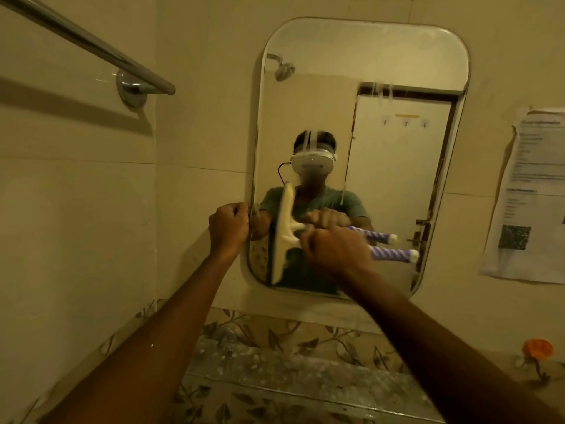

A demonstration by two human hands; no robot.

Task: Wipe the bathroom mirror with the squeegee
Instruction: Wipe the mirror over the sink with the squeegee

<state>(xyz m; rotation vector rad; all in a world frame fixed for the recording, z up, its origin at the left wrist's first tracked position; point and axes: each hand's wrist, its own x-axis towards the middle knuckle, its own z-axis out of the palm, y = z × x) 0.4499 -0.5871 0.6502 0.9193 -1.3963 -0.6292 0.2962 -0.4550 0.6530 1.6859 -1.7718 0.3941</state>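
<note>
The mirror [367,71] hangs on the tiled wall, tall with round corners. It is the big thing in the middle, so everything here is told from it.

The right hand [331,250] is closed tight around the handle of the squeegee [286,237], in front of the lower part of the mirror. The handle has purple and white stripes and sticks out to the right of the fist. The pale blade of the squeegee stands nearly up and down, a bit tilted, near the lower left side of the mirror. It looks blurry, and I cannot tell for sure if it touches the glass.

The left hand [228,225] is curled at the left edge of the mirror, low down. It seems to grip the edge.

A shiny metal towel bar [91,45] is up high, well to the left of the mirror. A printed paper sheet [532,194] is stuck on the wall to the right of the mirror. Below the mirror runs a strip of tiles with leaves [305,335]. An orange flower thing [537,349] sits low, to the right of the mirror.
</note>
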